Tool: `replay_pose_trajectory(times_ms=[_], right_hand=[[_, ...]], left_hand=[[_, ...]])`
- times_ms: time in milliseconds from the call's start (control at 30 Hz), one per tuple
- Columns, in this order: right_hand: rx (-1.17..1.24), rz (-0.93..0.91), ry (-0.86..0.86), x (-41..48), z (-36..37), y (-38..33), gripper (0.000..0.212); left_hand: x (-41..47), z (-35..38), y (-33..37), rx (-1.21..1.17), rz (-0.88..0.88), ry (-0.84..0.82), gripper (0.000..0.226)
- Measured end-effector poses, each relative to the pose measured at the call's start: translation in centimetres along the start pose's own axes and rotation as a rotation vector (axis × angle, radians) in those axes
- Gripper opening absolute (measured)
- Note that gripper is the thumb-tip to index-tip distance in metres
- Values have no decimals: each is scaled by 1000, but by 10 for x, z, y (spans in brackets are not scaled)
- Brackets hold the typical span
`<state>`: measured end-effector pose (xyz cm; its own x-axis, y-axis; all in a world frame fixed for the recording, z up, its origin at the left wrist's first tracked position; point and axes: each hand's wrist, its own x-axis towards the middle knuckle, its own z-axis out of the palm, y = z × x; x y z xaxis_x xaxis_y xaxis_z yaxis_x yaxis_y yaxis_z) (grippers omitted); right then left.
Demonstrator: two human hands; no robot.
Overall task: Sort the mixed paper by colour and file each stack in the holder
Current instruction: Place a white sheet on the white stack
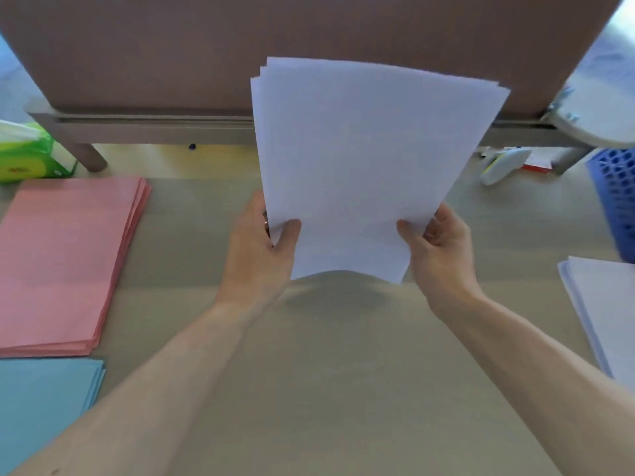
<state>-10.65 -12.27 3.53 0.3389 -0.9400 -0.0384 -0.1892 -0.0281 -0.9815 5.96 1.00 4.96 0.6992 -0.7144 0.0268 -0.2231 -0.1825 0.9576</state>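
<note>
White stack (371, 159) gripped at bottom corners by L hand (257, 255) & R hand (439, 249), off desk (326, 389); pink stack (65, 266), blue stack (41, 407) sorted; filing prob. not begun

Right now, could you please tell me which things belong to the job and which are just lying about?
Job: held white sheets, pink stack, blue stack, second white stack, blue mesh holder.
Lying about: green tissue pack, white-and-yellow device.
</note>
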Motion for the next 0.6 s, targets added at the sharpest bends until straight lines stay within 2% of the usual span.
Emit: replay_pose_trajectory(times_ms=[100,267,400,500,600], right_hand=[[55,-30,36,-6,-30,-9,30],[43,-26,44,-18,-64,8,28],[-21,-14,121,-16,-100,22,15],[-109,24,221,-10,-162,33,6],[-238,98,292,-5,-249,46,6]], left_hand=[[-5,21,13,-30,67,-38,35],[-18,59,15,33,78,-134,36],[-30,105,27,-6,85,-140,29],[-44,159,40,-81,52,-185,32],[-65,229,49,-97,-101,-327,25]])
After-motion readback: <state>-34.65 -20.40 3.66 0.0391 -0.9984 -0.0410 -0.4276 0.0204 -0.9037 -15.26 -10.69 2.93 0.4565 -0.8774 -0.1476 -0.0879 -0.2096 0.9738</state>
